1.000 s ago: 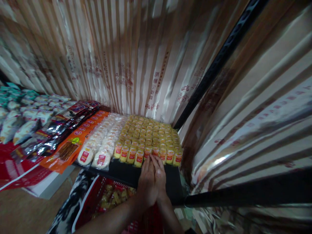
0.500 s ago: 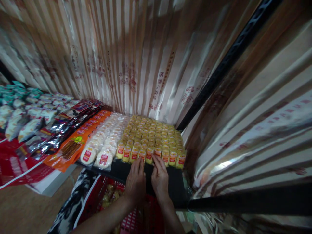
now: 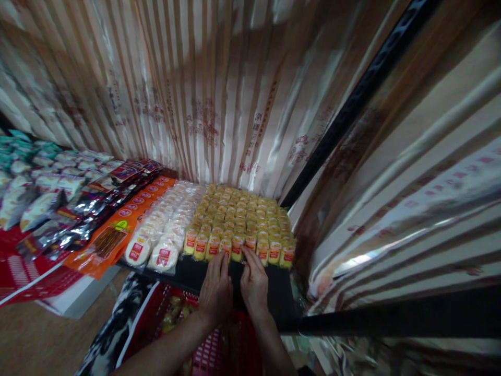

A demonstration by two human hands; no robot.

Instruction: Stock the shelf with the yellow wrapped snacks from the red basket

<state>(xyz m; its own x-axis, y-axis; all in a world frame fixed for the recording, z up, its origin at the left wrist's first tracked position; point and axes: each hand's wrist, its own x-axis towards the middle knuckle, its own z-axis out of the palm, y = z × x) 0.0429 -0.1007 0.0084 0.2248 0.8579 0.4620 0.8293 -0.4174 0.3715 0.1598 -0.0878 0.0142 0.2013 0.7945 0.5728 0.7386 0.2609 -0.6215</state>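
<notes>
Small yellow wrapped cakes (image 3: pixel 242 209) with red-and-orange labels stand in tight rows on a black shelf (image 3: pixel 188 274). My left hand (image 3: pixel 215 290) reaches to the front row, its fingers stretched forward and their tips touching one pack near the middle. Just to its right, my right hand (image 3: pixel 255 284) also has its fingers extended, the tips against the front of the same row. One front cake (image 3: pixel 237 248) shows between the two sets of fingertips. Neither hand has a pack lifted. The undersides of both hands are hidden.
Left of the cakes lie two rows of round white packs (image 3: pixel 164 256), an orange snack bag (image 3: pixel 105 243) and dark shiny packets (image 3: pixel 78 219). Below my arms is a red basket (image 3: pixel 207 355) holding several yellow packs. A black post (image 3: pixel 332 136) and pleated curtain (image 3: pixel 219 104) stand behind.
The view has shifted slightly, so the shelf appears a little further left. Both hands stay at the front row in nearly the same pose.
</notes>
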